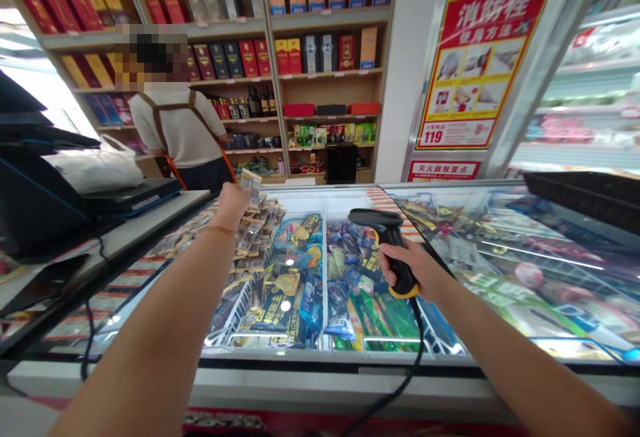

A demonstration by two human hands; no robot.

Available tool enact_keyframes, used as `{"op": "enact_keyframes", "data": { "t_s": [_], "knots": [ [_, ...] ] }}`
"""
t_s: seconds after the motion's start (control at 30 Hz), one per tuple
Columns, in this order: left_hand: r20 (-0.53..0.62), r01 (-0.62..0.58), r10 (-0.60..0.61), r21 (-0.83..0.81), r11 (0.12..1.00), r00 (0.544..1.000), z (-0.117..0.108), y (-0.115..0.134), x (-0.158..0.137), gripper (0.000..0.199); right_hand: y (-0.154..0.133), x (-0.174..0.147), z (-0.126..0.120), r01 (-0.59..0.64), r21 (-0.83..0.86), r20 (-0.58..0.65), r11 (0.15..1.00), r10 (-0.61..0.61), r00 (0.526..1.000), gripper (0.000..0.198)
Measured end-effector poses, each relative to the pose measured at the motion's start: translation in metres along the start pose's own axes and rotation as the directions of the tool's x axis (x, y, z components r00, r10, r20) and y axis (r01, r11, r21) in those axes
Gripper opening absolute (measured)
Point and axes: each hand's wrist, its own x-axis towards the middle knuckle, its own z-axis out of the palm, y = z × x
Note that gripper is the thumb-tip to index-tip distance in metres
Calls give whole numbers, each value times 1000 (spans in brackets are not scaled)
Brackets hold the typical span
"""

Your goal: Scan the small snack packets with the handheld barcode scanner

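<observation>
My left hand (234, 202) stretches forward, fingers closed on a small flat packet (251, 185) with a clear middle and tan edges. Right below it, many packets (261, 230) of the same look lie heaped on the freezer top; what is inside them is too small to make out. Wrapped round the grip of a black and yellow barcode scanner (395, 250) is my right hand (413, 269), over the freezer's middle. The scanner's head points left, toward the heap, and its black cable (417, 343) runs down to the front edge.
Under the glass, the chest freezer (325, 363) holds bagged ice treats (280, 297) in wire baskets. Checkout equipment (40, 183) and a plastic bag (113, 167) stand on the left counter. Another person (177, 123) faces the shelves behind. A black tray (585, 207) sits at right.
</observation>
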Motion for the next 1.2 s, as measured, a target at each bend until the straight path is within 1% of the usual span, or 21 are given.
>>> {"op": "enact_keyframes", "data": {
  "t_s": [0.07, 0.1, 0.13, 0.17, 0.2, 0.23, 0.27, 0.3, 0.33, 0.4, 0.5, 0.6, 0.67, 0.77, 0.87, 1.03, 1.2],
  "knots": [
    [2, -13, 14, -108, 994, 1000, 9, 17, -20, 25, 1, -9, -11, -9, -85, 16, 996, 10, 1000, 40],
    [47, -20, 31, -220, 975, 998, 16, 25, -34, 26, 5, -12, -16, -9, -118, 15, 993, 10, 1000, 40],
    [126, 7, 42, -362, 932, 991, 27, 33, -52, 27, 10, -15, -21, -6, -142, 5, 990, 7, 1000, 41],
    [210, 71, 39, -492, 868, 977, 39, 39, -72, 31, 16, -17, -25, -2, -157, -14, 988, 0, 1000, 41],
    [303, 153, 39, -583, 798, 952, 53, 43, -92, 33, 22, -19, -27, 1, -170, -37, 985, -7, 999, 42],
    [355, 207, 50, -646, 735, 933, 68, 44, -111, 33, 28, -20, -29, 6, -183, -56, 983, -16, 998, 43],
    [366, 231, 53, -687, 689, 929, 83, 43, -129, 31, 33, -21, -29, 12, -195, -70, 981, -26, 997, 43],
    [349, 232, 49, -715, 659, 936, 97, 41, -144, 29, 37, -21, -29, 18, -208, -78, 978, -35, 996, 42],
    [330, 223, 48, -730, 646, 943, 109, 36, -156, 27, 40, -21, -29, 24, -220, -79, 975, -43, 996, 41],
    [328, 227, 38, -728, 647, 944, 128, 25, -170, 25, 44, -22, -28, 36, -226, -63, 973, -51, 997, 40],
    [377, 279, 14, -710, 647, 926, 142, 9, -175, 28, 45, -25, -25, 35, -223, -29, 974, -42, 999, 41],
    [443, 333, 22, -706, 625, 896, 144, 3, -173, 27, 44, -27, -23, 0, -289, -13, 957, -3, 1000, 40],
    [462, 348, 25, -701, 623, 886, 143, 2, -173, 26, 43, -29, -20, -33, -367, -49, 930, 16, 999, 37],
    [456, 354, 2, -692, 629, 890, 143, 3, -175, 25, 44, -29, -18, -77, -493, -133, 867, 13, 991, 36],
    [456, 340, 14, -682, 647, 890, 143, 3, -176, 25, 47, -28, -16, -88, -562, -155, 822, -1, 988, 39],
    [462, 343, 14, -679, 650, 887, 144, 3, -176, 24, 51, -28, -13, -52, -528, -149, 848, -32, 988, 42],
    [456, 326, 19, -664, 673, 890, 146, 1, -176, 27, 50, -29, -13, -52, -518, -154, 854, -33, 988, 41]
  ]
}}
